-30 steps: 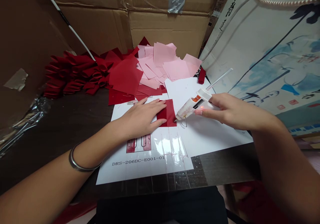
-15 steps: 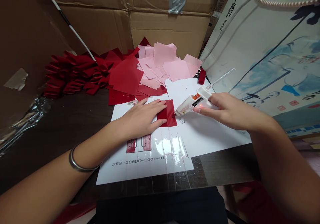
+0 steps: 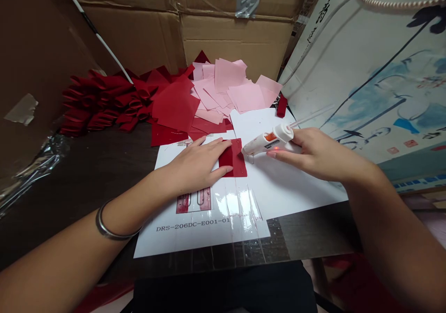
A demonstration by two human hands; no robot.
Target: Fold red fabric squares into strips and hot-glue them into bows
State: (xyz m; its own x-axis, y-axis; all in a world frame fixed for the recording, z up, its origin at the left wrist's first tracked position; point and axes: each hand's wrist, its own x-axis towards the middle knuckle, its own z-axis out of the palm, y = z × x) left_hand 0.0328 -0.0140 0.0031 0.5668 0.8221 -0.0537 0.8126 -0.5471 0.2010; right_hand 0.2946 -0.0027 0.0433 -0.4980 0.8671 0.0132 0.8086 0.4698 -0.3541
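Note:
My left hand [image 3: 198, 164] lies flat with its fingers extended over a red fabric piece [image 3: 239, 166], holding it down on the printed white sheet [image 3: 195, 243]. A darker red layer shows under the fingertips. In my right hand [image 3: 310, 155] is a white glue gun [image 3: 268, 141] with an orange part, a lit red light and a clear glue stick out of its back. Its nozzle is at the right edge of the red piece, near the upper corner; I cannot tell whether it touches.
Folded red fabric pieces [image 3: 104, 101] are heaped at the back left. Flat red squares [image 3: 176, 103] and pink squares [image 3: 244, 96] lie beside them. Cardboard [image 3: 237, 43] stands behind, and a painted panel [image 3: 376, 99] rises on the right. A white cable [image 3: 104, 48] hangs at the left.
The glue gun's nozzle has moved slightly up along the red piece's right edge, and the gun sits a little flatter. My left hand has stayed in place.

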